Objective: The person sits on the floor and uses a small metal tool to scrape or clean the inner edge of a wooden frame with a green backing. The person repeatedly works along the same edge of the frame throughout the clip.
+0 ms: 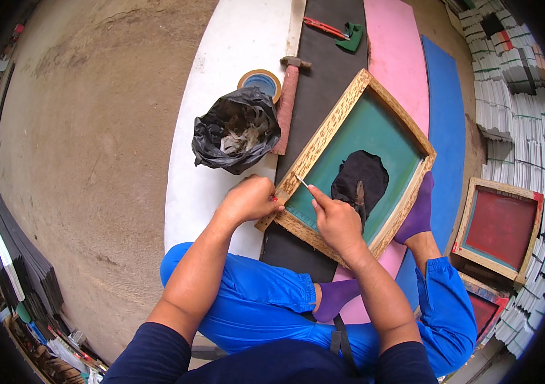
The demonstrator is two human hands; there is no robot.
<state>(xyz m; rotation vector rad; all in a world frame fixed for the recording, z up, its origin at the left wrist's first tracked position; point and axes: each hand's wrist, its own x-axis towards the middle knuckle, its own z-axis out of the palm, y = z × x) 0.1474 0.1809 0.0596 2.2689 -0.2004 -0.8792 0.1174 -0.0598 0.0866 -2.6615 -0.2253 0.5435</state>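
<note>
A wooden screen-printing frame (335, 121) with green mesh (381, 128) lies tilted across my lap and the boards, its wood covered in small marks. My left hand (252, 197) is a fist at the frame's left corner, closed on something red that is mostly hidden. Between the thumb and fingers of my right hand (336, 221) is a thin metal tool (302, 182), its tip over the frame's left rail. Inside the frame a black cloth (367, 168) rests on the mesh, with pliers (360, 198) on top.
Left of the frame are an open black plastic bag (207, 139) with scraps, a tape roll (275, 83) and a hammer (286, 102). A red cutter (325, 27) and green scrap (351, 38) lie farther off. At right stand a red-mesh frame (501, 227) and paper stacks (503, 109).
</note>
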